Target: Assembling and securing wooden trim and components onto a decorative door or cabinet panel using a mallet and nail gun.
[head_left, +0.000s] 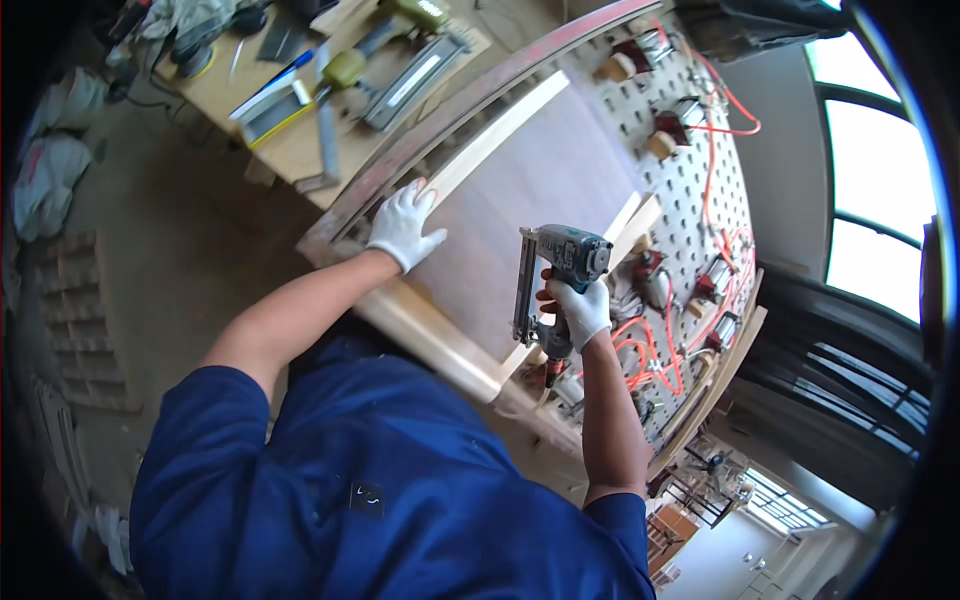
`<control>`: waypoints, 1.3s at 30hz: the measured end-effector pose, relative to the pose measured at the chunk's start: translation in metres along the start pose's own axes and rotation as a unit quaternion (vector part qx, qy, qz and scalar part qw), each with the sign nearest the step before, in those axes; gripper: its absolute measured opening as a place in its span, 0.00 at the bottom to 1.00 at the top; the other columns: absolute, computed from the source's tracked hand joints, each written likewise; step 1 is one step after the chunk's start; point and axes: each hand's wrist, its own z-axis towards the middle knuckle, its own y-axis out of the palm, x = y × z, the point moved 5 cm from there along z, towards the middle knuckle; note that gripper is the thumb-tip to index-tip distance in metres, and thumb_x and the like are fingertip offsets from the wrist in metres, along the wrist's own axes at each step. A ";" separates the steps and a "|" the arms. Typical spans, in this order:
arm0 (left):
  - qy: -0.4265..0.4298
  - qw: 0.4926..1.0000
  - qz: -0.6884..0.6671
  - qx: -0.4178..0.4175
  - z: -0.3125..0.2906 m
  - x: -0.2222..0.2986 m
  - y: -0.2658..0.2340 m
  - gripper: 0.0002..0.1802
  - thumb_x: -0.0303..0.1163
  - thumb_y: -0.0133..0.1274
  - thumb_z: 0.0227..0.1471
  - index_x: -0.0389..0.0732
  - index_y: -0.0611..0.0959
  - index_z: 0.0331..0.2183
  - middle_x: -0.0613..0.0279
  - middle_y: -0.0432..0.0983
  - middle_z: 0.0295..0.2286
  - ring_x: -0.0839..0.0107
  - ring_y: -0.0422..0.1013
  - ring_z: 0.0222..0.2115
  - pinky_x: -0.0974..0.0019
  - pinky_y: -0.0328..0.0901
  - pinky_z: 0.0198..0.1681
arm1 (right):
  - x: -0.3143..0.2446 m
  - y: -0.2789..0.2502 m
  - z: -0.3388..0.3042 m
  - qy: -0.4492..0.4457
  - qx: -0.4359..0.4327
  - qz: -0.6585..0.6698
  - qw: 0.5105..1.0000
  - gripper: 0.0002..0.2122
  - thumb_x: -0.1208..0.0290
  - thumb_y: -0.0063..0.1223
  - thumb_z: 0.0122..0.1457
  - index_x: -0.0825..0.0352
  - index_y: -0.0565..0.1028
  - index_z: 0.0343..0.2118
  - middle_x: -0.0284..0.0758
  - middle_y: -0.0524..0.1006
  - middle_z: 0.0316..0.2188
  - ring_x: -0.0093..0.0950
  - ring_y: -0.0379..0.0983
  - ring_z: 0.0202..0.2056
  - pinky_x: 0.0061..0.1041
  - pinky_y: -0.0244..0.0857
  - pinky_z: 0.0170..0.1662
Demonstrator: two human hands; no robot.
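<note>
My left hand (403, 228), in a white glove, lies with its thumb and fingers apart against the near end of a pale wooden strip (498, 133). That strip runs along the left side of a flat brownish panel (520, 185) on the workbench. In a white glove as well, my right hand (584, 311) is wrapped round the handle of a dark pneumatic nail gun (570, 250). The gun is above the panel's right part, and its long magazine points toward me. Another wooden strip (622, 222) shows at the panel's right side, partly hidden behind the gun.
The workbench top (640, 105) is full of round holes and carries several clamps (678, 122) with orange air hoses (710, 165). A side table (215, 90) at the upper left holds a hammer (345, 70) and other tools. White bags (50, 180) lie on the floor at left.
</note>
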 end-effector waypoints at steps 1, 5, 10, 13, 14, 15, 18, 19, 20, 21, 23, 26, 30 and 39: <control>-0.008 0.999 0.040 -0.008 0.023 0.012 0.017 0.35 0.51 0.61 0.44 0.42 0.77 0.51 0.47 0.69 0.55 0.52 0.70 0.47 0.56 0.65 0.50 | -0.008 -0.014 0.016 -0.002 0.003 0.003 1.000 0.12 0.75 0.57 0.52 0.73 0.76 0.40 0.38 0.78 0.29 0.28 0.74 0.21 0.22 0.67 0.24; -0.040 0.985 0.169 -0.020 0.102 0.042 0.060 0.37 0.54 0.58 0.46 0.43 0.75 0.53 0.47 0.67 0.56 0.52 0.70 0.47 0.56 0.65 0.49 | -0.055 -0.053 0.109 -0.014 0.001 0.024 1.000 0.11 0.75 0.58 0.52 0.73 0.76 0.38 0.39 0.78 0.30 0.29 0.75 0.21 0.24 0.68 0.24; -0.097 0.966 0.234 -0.052 0.104 0.048 0.073 0.39 0.58 0.54 0.48 0.43 0.74 0.54 0.46 0.67 0.56 0.53 0.69 0.47 0.56 0.65 0.47 | -0.118 -0.062 0.252 -0.072 -0.011 0.100 0.992 0.09 0.73 0.57 0.53 0.72 0.75 0.35 0.39 0.78 0.28 0.30 0.74 0.20 0.26 0.67 0.23; -0.091 0.967 0.233 -0.042 0.102 0.046 0.075 0.38 0.58 0.54 0.48 0.43 0.74 0.54 0.45 0.67 0.56 0.53 0.69 0.46 0.57 0.65 0.46 | -0.148 -0.052 0.326 -0.079 -0.015 0.093 0.992 0.09 0.71 0.56 0.55 0.72 0.75 0.34 0.40 0.79 0.30 0.30 0.73 0.20 0.27 0.66 0.23; -0.080 0.969 0.235 -0.022 0.104 0.046 0.074 0.38 0.58 0.54 0.48 0.43 0.74 0.54 0.44 0.67 0.56 0.53 0.69 0.45 0.57 0.65 0.45 | -0.152 -0.050 0.345 -0.059 -0.008 0.085 0.995 0.09 0.71 0.56 0.55 0.72 0.75 0.34 0.39 0.79 0.29 0.31 0.73 0.19 0.27 0.66 0.23; -0.091 0.966 0.236 -0.042 0.104 0.044 0.076 0.38 0.58 0.54 0.48 0.43 0.74 0.54 0.44 0.67 0.56 0.53 0.69 0.45 0.57 0.65 0.45 | -0.158 -0.047 0.359 -0.069 -0.022 0.091 0.993 0.09 0.71 0.56 0.55 0.72 0.75 0.34 0.39 0.79 0.29 0.31 0.73 0.19 0.27 0.66 0.23; -0.083 0.970 0.227 -0.033 0.108 0.044 0.074 0.38 0.58 0.54 0.49 0.43 0.74 0.54 0.44 0.67 0.55 0.53 0.69 0.46 0.57 0.64 0.46 | -0.170 -0.042 0.386 -0.051 -0.031 0.059 0.996 0.07 0.74 0.54 0.53 0.72 0.74 0.33 0.40 0.77 0.26 0.31 0.72 0.19 0.27 0.66 0.22; -0.087 0.970 0.222 -0.049 0.108 0.044 0.075 0.38 0.58 0.53 0.49 0.42 0.74 0.54 0.43 0.67 0.55 0.53 0.68 0.46 0.57 0.64 0.46 | -0.170 -0.041 0.390 -0.039 -0.027 0.045 0.998 0.07 0.75 0.54 0.52 0.72 0.73 0.33 0.40 0.76 0.25 0.31 0.72 0.18 0.27 0.66 0.21; -0.085 0.971 0.222 -0.032 0.107 0.045 0.072 0.38 0.58 0.53 0.49 0.42 0.74 0.54 0.43 0.67 0.55 0.53 0.68 0.46 0.57 0.64 0.46 | -0.172 -0.040 0.393 -0.042 -0.036 0.044 0.997 0.07 0.75 0.54 0.52 0.72 0.73 0.33 0.40 0.76 0.25 0.31 0.72 0.18 0.27 0.66 0.21; -0.086 0.971 0.221 -0.035 0.107 0.045 0.072 0.38 0.58 0.53 0.49 0.42 0.74 0.54 0.43 0.67 0.55 0.53 0.68 0.46 0.57 0.64 0.46 | -0.173 -0.039 0.395 -0.040 -0.036 0.037 0.998 0.07 0.74 0.54 0.53 0.72 0.74 0.32 0.40 0.77 0.25 0.31 0.72 0.18 0.27 0.66 0.21; -0.086 0.971 0.219 -0.040 0.105 0.046 0.072 0.38 0.58 0.53 0.49 0.42 0.74 0.54 0.43 0.67 0.55 0.53 0.68 0.46 0.57 0.64 0.46 | -0.174 -0.038 0.396 -0.036 -0.033 0.023 0.999 0.07 0.73 0.55 0.54 0.72 0.75 0.31 0.40 0.77 0.26 0.31 0.71 0.17 0.27 0.65 0.21; -0.088 0.972 0.214 -0.043 0.105 0.044 0.073 0.38 0.58 0.53 0.49 0.41 0.74 0.54 0.43 0.67 0.55 0.53 0.68 0.46 0.57 0.64 0.47 | -0.174 -0.038 0.397 -0.034 -0.026 0.005 0.999 0.07 0.72 0.56 0.54 0.72 0.75 0.31 0.40 0.78 0.26 0.31 0.71 0.17 0.27 0.65 0.21; -0.084 0.974 0.208 -0.043 0.107 0.043 0.072 0.38 0.58 0.53 0.49 0.41 0.74 0.54 0.43 0.67 0.55 0.53 0.68 0.46 0.56 0.64 0.47 | -0.172 -0.038 0.398 -0.031 -0.011 -0.016 0.999 0.07 0.72 0.56 0.54 0.72 0.75 0.31 0.40 0.78 0.27 0.31 0.70 0.17 0.26 0.65 0.21; -0.086 0.972 0.216 -0.033 0.105 0.047 0.073 0.39 0.56 0.56 0.47 0.40 0.74 0.55 0.42 0.66 0.56 0.49 0.68 0.47 0.54 0.65 0.47 | -0.167 -0.059 0.376 -0.042 -0.016 -0.002 0.999 0.08 0.72 0.56 0.54 0.72 0.76 0.32 0.39 0.78 0.27 0.30 0.70 0.17 0.26 0.65 0.22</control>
